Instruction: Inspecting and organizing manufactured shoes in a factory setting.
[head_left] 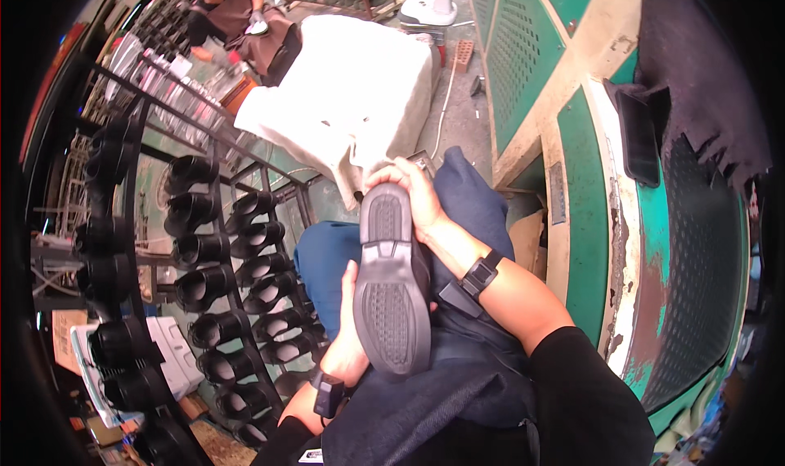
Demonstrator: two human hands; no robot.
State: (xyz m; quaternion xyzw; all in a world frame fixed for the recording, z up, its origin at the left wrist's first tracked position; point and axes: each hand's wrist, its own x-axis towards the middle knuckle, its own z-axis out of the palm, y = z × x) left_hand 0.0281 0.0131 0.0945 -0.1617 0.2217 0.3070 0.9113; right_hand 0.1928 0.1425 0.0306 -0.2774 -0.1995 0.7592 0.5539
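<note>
While the boot (pixel 391 290) lies sole-up across the lap, both hands hold it. Right hand (pixel 415 194) is closed over the heel end, fingers wrapped around the far edge. Left hand (pixel 347 335) grips the left side near the toe end, thumb along the sole edge, fingers hidden under the boot. Each wrist carries a black strap. A rack (pixel 204 286) of black boots stands to the left. A white cloth (pixel 343 98) covers something just beyond the boot. A green perforated machine (pixel 687 245) stands to the right.
</note>
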